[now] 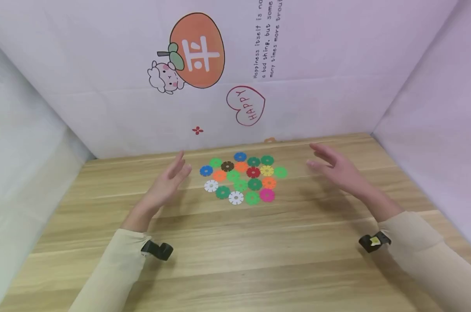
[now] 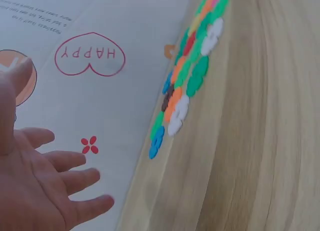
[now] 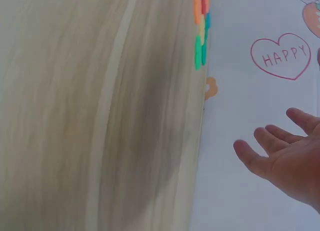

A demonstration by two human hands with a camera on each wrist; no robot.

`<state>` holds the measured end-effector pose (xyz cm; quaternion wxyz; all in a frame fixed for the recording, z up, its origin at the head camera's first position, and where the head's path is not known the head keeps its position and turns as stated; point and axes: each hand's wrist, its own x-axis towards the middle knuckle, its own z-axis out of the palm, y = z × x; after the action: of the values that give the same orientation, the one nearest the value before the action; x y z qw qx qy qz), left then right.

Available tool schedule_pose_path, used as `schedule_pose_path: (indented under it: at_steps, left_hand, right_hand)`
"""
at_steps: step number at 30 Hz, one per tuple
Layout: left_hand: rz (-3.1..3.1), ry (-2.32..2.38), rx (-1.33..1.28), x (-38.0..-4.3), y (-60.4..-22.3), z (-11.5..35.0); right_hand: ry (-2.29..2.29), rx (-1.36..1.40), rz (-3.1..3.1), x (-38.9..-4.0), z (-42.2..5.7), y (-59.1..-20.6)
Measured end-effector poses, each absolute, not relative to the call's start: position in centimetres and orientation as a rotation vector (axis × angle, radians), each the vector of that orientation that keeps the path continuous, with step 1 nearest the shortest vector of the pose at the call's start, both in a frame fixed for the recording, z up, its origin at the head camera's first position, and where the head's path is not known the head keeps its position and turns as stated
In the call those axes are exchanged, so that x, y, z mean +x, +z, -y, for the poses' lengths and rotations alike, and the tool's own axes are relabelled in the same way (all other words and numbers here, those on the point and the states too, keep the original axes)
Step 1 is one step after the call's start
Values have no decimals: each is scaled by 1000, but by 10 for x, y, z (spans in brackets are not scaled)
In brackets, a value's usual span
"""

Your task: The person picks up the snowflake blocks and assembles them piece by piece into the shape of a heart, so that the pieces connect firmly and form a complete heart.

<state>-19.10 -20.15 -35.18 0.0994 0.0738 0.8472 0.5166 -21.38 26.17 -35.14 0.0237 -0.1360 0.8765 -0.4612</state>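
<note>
Several flat, notched plastic discs lie in a loose cluster on the wooden table, among them a blue disc [image 1: 206, 170], a white disc [image 1: 236, 198], a red disc [image 1: 253, 172], a yellow disc [image 1: 267, 170] and a pink disc [image 1: 267, 195]. Left of the cluster hovers my left hand [image 1: 167, 184], palm turned inward, fingers spread and holding nothing; the left wrist view shows its bare palm. On the other side, my right hand [image 1: 338, 171] is raised over the table, fingers loosely extended with nothing in them. Both hands stand apart from the discs.
The wooden table [image 1: 235, 255] ends at a white printed backdrop [image 1: 313, 86] with a heart and a cartoon fruit. White side walls [image 1: 21, 112] close in at left and right. Black wrist mounts [image 1: 157, 250] sit on both sleeves.
</note>
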Motion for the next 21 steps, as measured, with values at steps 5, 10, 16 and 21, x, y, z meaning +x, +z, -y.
schedule_pose_path:
  at_steps: [5,10,16,21]
  left_hand:
    - [-2244,1849,154,-193,-350,201]
    - [-2092,1977,50,-195,-351,204]
    - [-1957,2031,10,-195,-354,205]
    - [-1951,1987,-13,-198,-358,202]
  right_hand:
    - [-1645,-415,-2514,-213,-259,-349]
    - [-1829,-382,-2282,-211,-252,-347]
    - [-1951,-278,-2076,-212,-251,-347]
    - [-1977,-226,-2005,-214,-251,-348]
